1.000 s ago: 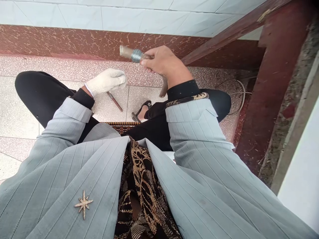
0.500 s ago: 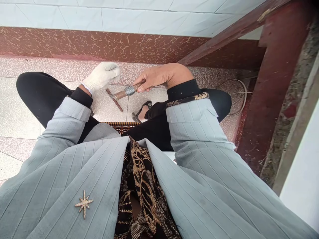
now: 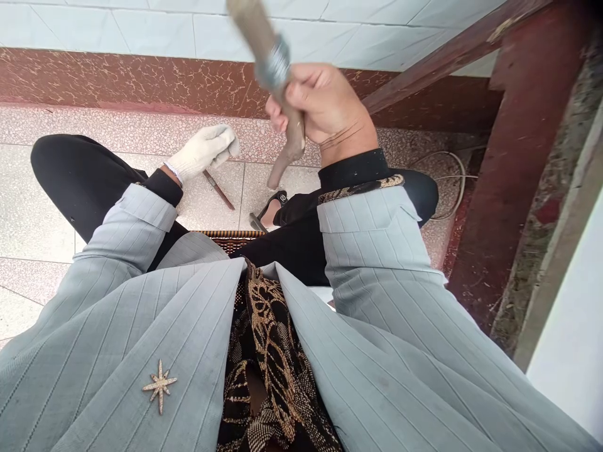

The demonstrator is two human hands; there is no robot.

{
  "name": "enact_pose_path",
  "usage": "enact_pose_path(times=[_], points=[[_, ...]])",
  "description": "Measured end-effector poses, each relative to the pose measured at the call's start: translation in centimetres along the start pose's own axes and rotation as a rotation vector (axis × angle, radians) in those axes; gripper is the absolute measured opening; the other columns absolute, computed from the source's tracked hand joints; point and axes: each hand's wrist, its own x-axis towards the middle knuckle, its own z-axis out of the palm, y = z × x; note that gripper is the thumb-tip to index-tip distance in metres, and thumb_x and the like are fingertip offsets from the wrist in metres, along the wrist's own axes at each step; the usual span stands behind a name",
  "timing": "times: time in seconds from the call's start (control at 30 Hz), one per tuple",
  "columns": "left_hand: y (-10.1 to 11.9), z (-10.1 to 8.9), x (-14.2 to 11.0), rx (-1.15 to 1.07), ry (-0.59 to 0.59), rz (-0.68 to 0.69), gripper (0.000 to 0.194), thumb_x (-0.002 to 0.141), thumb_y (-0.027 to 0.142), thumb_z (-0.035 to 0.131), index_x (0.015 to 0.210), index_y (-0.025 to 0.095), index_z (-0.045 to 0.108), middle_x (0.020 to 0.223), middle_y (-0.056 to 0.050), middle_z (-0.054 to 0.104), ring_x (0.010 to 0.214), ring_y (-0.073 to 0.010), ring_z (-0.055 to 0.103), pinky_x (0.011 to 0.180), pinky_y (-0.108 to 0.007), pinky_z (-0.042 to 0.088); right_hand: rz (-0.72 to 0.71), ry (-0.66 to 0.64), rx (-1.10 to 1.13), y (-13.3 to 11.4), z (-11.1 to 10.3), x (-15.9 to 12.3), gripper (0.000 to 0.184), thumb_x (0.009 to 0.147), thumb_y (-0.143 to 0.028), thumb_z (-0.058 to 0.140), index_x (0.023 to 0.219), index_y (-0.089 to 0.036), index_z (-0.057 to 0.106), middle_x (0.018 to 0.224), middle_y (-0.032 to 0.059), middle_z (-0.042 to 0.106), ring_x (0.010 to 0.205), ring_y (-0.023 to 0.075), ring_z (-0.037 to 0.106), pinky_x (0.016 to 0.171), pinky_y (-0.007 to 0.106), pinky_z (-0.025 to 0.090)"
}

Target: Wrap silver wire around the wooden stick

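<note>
1. In the head view, grips the stick (image 3: 295, 129) in the bare right hand (image 3: 332, 103), fingers wrapped round it just below the coil of wire (image 3: 274, 66).
2. Holds the stick tilted and raised above the floor (image 3: 38, 194), right of the middle: thick end far and to the left, blurred and cut off by the top edge; bent, thinner end near, showing close to the shoe (image 3: 281, 196).
3. Has the gloved left hand (image 3: 200, 152) left of the stick and well apart from it, fingers curled and drawn together, leaving only a narrow gap if any; cannot tell whether anything is pinched there.
4. Has a thin brown rod (image 3: 219, 189) lying slantwise on the floor, just on the near side of the left hand.
5. Sits with knees spread, in black trousers (image 3: 80, 179), with a woven edge (image 3: 233, 234) showing between the legs.
6. Wears a grey striped jacket (image 3: 400, 351), a star brooch (image 3: 160, 386) on its left, and a black-and-gold scarf (image 3: 273, 339) at the near middle.
7. Faces a pale tiled wall (image 3: 264, 34) with a dark red band (image 3: 117, 81) along its foot; has, at the right, a red post (image 3: 522, 144), a slanting beam (image 3: 438, 56) and a loop of pale cable (image 3: 456, 188).
</note>
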Motion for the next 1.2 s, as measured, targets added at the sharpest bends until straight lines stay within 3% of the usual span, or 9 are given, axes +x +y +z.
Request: enact_pose_path(times=[0.07,0.13,0.27,0.37,0.5,0.77,1.03,1.1,1.2], points=[[0.9,0.4,-0.4,0.030,-0.052,-0.019,0.038,0.108,0.022,0.043,0.075,0.019,0.061,0.052,0.004,0.040,0.046,-0.0099,0.032,0.051,-0.029,0.022,0.040,0.078,-0.187,0.4,0.0,0.5,0.102,0.088,-0.096,0.026,0.161,-0.026,0.042,0.112,0.0150,0.072,0.113,0.0320,0.055,0.088,0.043,0.048],[2.0,0.5,-0.7,0.127,-0.104,-0.054,0.035,0.105,0.018,0.045,0.074,0.018,0.062,0.052,0.005,0.038,0.047,-0.0095,0.030,0.052,-0.029,0.021,0.104,0.099,-0.310,0.9,0.0,1.1,0.106,0.092,-0.092,0.013,0.169,-0.022,0.029,0.126,0.0179,0.070,0.123,0.0350,0.051,0.091,0.046,0.048],[3.0,-0.1,-0.8,0.374,-0.101,-0.081,0.033,0.100,0.014,0.050,0.069,0.018,0.059,0.059,0.003,0.045,0.056,-0.0105,0.038,0.058,-0.028,0.029,0.335,0.080,-0.504,1.5,0.7,1.8,0.060,0.106,-0.064,0.050,0.139,-0.017,0.065,0.129,0.0160,0.069,0.098,0.0232,0.057,0.085,0.038,0.049],[2.7,-1.0,-0.5,0.479,-0.037,-0.025,0.030,0.093,0.010,0.053,0.065,0.019,0.058,0.060,0.002,0.047,0.062,-0.0118,0.039,0.064,-0.029,0.032,0.391,-0.219,-0.712,1.5,1.0,1.8,0.028,0.103,-0.031,0.067,0.122,-0.012,0.077,0.100,0.0085,0.070,0.084,0.0155,0.055,0.081,0.033,0.045],[2.4,-1.6,-0.4,0.487,0.032,-0.055,0.028,0.093,0.013,0.052,0.066,0.020,0.057,0.065,0.001,0.049,0.064,-0.0138,0.041,0.067,-0.032,0.032,0.360,-0.548,-0.595,1.6,0.8,1.8,0.030,0.102,-0.021,0.068,0.129,-0.014,0.078,0.080,0.0018,0.064,0.070,0.0127,0.054,0.073,0.029,0.043],[2.8,-1.6,-0.4,0.530,0.070,-0.083,0.030,0.095,0.018,0.051,0.066,0.022,0.052,0.064,0.002,0.042,0.063,-0.0117,0.037,0.064,-0.031,0.029,0.336,-0.620,-0.423,1.9,0.3,1.6,0.045,0.108,-0.025,0.065,0.149,-0.008,0.066,0.100,0.0051,0.075,0.086,0.0150,0.064,0.086,0.030,0.049],[0.9,-1.5,0.2,0.409,0.069,-0.120,0.030,0.102,0.020,0.052,0.073,0.022,0.057,0.059,0.004,0.046,0.060,-0.0105,0.040,0.059,-0.029,0.030,0.324,-0.571,-0.260,0.2,0.1,0.7,0.039,0.102,-0.039,0.073,0.135,-0.016,0.074,0.092,0.0020,0.071,0.090,0.0171,0.064,0.088,0.033,0.051],[0.2,-1.0,0.4,0.287,0.068,-0.109,0.033,0.100,0.016,0.055,0.068,0.021,0.052,0.060,0.004,0.048,0.054,-0.0088,0.039,0.055,-0.027,0.029,0.281,-0.454,-0.198,-0.4,0.1,0.1,0.040,0.101,-0.044,0.072,0.132,-0.018,0.073,0.097,0.0026,0.071,0.090,0.0158,0.062,0.090,0.034,0.051],[-0.2,-0.1,0.3,0.116,0.012,-0.061,0.032,0.104,0.018,0.049,0.074,0.019,0.059,0.071,0.000,0.061,0.050,-0.0080,0.042,0.052,-0.027,0.033,0.161,-0.104,-0.131,-0.7,0.1,-0.3,0.054,0.098,-0.061,0.068,0.136,-0.023,0.067,0.115,0.0088,0.072,0.101,0.0205,0.061,0.094,0.035,0.053]])
